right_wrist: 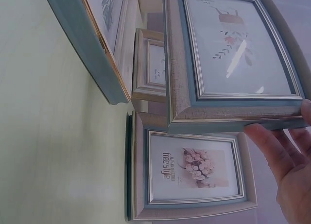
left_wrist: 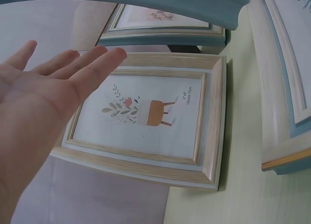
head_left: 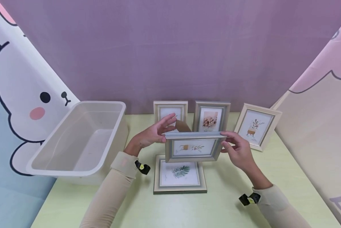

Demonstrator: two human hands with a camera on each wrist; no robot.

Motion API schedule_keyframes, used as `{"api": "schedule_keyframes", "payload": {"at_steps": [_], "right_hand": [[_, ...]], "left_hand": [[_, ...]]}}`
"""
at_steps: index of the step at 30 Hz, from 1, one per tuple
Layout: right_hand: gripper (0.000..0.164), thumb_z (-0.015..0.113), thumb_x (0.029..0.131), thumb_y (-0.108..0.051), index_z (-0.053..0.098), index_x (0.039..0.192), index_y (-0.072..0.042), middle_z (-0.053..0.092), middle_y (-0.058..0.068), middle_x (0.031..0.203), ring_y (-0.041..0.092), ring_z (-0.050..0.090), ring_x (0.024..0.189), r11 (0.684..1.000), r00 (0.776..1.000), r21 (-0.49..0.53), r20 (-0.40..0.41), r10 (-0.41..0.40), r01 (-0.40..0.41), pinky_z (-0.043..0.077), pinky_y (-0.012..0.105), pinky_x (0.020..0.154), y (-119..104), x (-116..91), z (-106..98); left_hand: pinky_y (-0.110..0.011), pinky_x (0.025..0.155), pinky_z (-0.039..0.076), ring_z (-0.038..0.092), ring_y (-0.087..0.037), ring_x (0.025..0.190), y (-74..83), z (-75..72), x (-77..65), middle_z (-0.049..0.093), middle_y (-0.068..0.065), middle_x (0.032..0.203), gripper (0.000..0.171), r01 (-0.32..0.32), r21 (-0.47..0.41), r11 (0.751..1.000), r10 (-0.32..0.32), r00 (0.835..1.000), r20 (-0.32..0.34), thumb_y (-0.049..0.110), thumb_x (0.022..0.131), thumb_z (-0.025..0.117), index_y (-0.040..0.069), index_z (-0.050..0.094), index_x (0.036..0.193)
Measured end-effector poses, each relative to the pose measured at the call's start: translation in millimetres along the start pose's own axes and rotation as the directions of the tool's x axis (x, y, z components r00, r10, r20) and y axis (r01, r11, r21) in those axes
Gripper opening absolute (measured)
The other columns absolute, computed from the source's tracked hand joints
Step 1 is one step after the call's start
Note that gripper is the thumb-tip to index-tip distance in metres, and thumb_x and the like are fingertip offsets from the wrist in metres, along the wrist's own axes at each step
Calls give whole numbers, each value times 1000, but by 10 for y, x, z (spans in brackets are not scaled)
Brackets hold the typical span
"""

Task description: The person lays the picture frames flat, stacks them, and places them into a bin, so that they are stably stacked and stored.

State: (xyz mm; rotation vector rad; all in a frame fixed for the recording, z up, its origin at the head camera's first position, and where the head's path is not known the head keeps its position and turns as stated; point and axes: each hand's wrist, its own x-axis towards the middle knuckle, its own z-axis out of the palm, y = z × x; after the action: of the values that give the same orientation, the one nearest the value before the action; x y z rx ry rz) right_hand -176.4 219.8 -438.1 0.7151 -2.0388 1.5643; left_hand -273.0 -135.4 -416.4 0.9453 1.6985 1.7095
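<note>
A picture frame (head_left: 192, 148) with a potted-plant print is held up on its side above the table. My right hand (head_left: 239, 150) pinches its right end between thumb and fingers. At the opposite end is my left hand (head_left: 150, 134), fingers spread and straight, the thumb at the frame's corner; whether it touches cannot be told. A brown flap (head_left: 183, 126) sticks out behind the held frame. Below lies a frame with a green leaf print (head_left: 180, 174), face up. In the left wrist view, a standing light-wood frame (left_wrist: 146, 119) shows behind the straight fingers.
Along the back stand a light frame (head_left: 170, 107), a grey-blue frame with a flower photo (head_left: 211, 117) and, at right, a cream frame (head_left: 256, 126). A large whitish plastic bin (head_left: 113, 139) occupies the left of the pale green table (head_left: 230, 202). A purple backdrop (head_left: 173, 57) rises behind.
</note>
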Motion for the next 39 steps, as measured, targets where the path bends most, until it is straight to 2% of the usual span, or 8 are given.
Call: {"api": "schedule_keyframes", "payload": {"at_steps": [6, 13, 17, 20, 23, 27, 34, 39], "right_hand": [[40, 58, 82, 31, 59, 119, 18, 66, -12, 114, 0, 70, 87, 1000, 1000, -13, 1, -4, 4, 59, 25, 54, 0, 2, -7], [40, 59, 83, 29, 60, 121, 15, 66, -13, 111, 0, 70, 86, 999, 1000, -34, 2, 21, -21, 60, 27, 53, -7, -3, -12], [40, 60, 84, 28, 60, 122, 14, 66, -13, 110, 0, 71, 86, 999, 999, -38, 2, 36, -36, 60, 27, 53, -17, -1, -12], [40, 60, 84, 28, 60, 122, 15, 66, -14, 110, 0, 71, 86, 999, 999, -33, 0, 42, -42, 60, 27, 53, -24, 3, -7], [40, 60, 84, 28, 60, 122, 15, 66, -14, 109, 0, 71, 86, 999, 999, -30, -1, 45, -45, 60, 27, 54, -30, 6, 6], [40, 60, 84, 28, 60, 122, 15, 66, -15, 110, 0, 71, 86, 999, 999, -27, 1, 46, -46, 60, 27, 54, -26, 4, 25], [38, 60, 85, 26, 59, 122, 15, 66, -15, 109, 0, 71, 86, 998, 998, -11, 7, 69, -69, 60, 29, 54, -13, -2, 58], [36, 60, 86, 25, 59, 121, 14, 65, -15, 109, -1, 71, 86, 996, 996, -2, 12, 93, -93, 60, 30, 53, -13, -2, 84]], "left_hand": [[-67, 116, 32, 18, -47, 155, 16, 36, -50, 6, -18, 172, 134, -17, 6, 1000, 17, 999, -32, 67, 66, 81, 17, 6, 165], [-35, 106, 50, 32, -42, 150, 35, 112, -148, 24, -10, 169, 120, -20, 41, 999, 26, 989, -144, 61, 73, 81, 12, 19, 163], [-30, 97, 56, 47, -38, 139, 69, 193, -204, 39, -10, 161, 94, -11, 66, 998, 27, 969, -246, 42, 85, 80, 8, 33, 158], [-31, 93, 58, 55, -31, 126, 96, 257, -237, 48, -12, 152, 68, 25, 110, 994, 12, 946, -324, 21, 95, 73, 8, 42, 153], [-31, 90, 59, 60, -23, 115, 127, 315, -254, 55, -19, 142, 51, 52, 133, 990, 3, 922, -386, 9, 99, 66, 8, 50, 147], [-28, 86, 60, 63, -20, 106, 140, 363, -268, 60, -23, 133, 42, 58, 142, 988, 11, 896, -444, 5, 99, 64, 4, 56, 140], [-29, 86, 60, 66, -19, 102, 111, 401, -313, 64, -15, 135, 36, 41, 200, 979, 58, 884, -465, 8, 99, 65, 1, 60, 134], [-24, 80, 59, 65, -14, 93, 125, 429, -343, 67, -18, 126, 32, 69, 219, 973, 55, 855, -516, 6, 97, 67, 2, 64, 129]]}}
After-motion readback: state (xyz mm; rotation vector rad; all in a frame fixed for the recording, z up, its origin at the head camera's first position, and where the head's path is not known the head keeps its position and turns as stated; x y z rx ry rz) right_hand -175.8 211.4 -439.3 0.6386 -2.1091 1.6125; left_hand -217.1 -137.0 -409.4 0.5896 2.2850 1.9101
